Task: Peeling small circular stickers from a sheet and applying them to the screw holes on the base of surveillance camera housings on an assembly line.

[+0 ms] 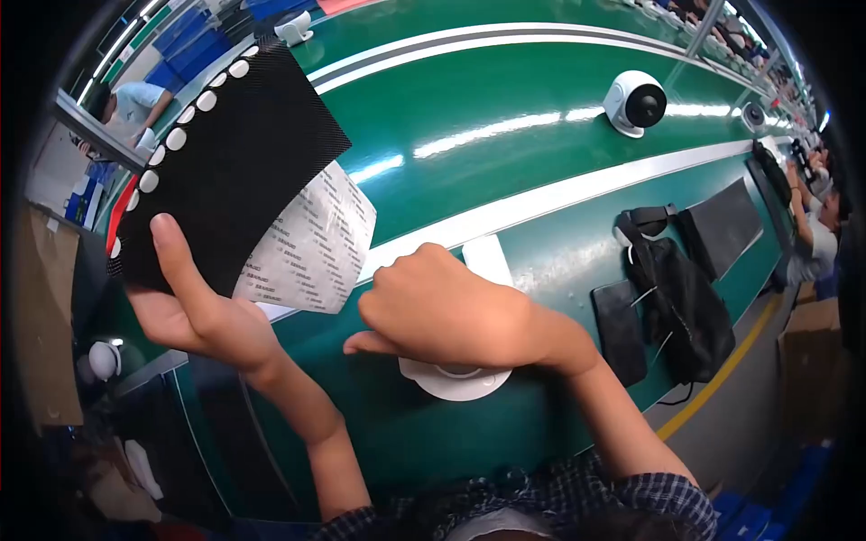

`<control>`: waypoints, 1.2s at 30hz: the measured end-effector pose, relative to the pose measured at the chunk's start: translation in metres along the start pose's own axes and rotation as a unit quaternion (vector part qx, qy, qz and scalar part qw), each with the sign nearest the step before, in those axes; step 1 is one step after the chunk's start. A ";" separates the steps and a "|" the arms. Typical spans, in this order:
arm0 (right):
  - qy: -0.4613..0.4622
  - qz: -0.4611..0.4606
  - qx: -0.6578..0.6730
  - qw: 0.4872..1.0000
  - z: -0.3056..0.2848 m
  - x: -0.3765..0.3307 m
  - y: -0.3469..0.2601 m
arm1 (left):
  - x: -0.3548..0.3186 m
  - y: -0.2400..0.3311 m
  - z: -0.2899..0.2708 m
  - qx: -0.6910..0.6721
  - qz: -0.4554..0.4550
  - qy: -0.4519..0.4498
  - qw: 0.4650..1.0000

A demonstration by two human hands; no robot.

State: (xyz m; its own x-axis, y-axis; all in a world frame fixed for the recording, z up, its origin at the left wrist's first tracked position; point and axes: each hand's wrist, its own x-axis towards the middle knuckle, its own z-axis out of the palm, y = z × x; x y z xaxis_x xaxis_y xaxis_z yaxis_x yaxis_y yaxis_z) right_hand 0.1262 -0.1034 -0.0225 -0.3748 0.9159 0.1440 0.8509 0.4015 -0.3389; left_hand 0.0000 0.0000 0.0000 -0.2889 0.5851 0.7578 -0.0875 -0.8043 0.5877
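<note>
Sheet: black mesh-textured sheet (236,153) with a row of white round pads (187,115) along its upper left edge, held up above the left end of the green bench (505,99)
Backing: pale printed liner (311,243) hanging from behind the black sheet's lower right side, grey print too small to tell
Left hand (194,302): closed on the sheet's lower corner, thumb laid flat up its front, fingers hidden behind
Right hand (442,307): curled into a loose fist, pressing down on a white round part (456,380) near the bench's near edge; what the fingers grip cannot be told
Label: white rectangular piece (489,257) just beyond the right hand, on the bench's white stripe
Further out: white round camera (636,103) mid-bench; black pouch with straps (677,298) and flat dark panels (722,225) toward the right end
Far edges: blue crates (194,41) at the upper left; brown cardboard box (812,356) at the right
</note>
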 end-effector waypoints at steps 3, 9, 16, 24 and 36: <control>-0.004 -0.024 0.013 1.000 0.008 0.012 -0.001 | 0.005 -0.001 -0.007 0.020 0.003 0.014 1.000; 0.053 -0.074 0.052 0.995 0.014 0.034 0.012 | 0.007 0.003 -0.020 0.042 0.045 0.031 0.998; 0.486 -0.196 0.074 0.849 -0.025 0.019 0.009 | 0.000 0.015 -0.018 0.051 0.009 -0.071 0.996; 0.356 -0.018 0.032 0.934 -0.046 -0.010 0.041 | -0.018 0.028 -0.009 0.016 -0.084 -0.218 0.972; 0.251 -0.110 0.104 0.956 -0.056 -0.027 0.062 | -0.020 0.024 -0.004 0.013 -0.102 -0.270 0.957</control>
State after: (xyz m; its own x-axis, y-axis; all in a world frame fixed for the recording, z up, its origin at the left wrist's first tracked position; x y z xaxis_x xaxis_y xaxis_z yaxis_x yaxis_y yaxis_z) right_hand 0.2090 -0.1028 0.0046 -0.2682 0.7167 0.6437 0.6601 0.6234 -0.4191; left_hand -0.0001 -0.0312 -0.0024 0.2671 0.7031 0.6590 -0.0642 -0.6693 0.7402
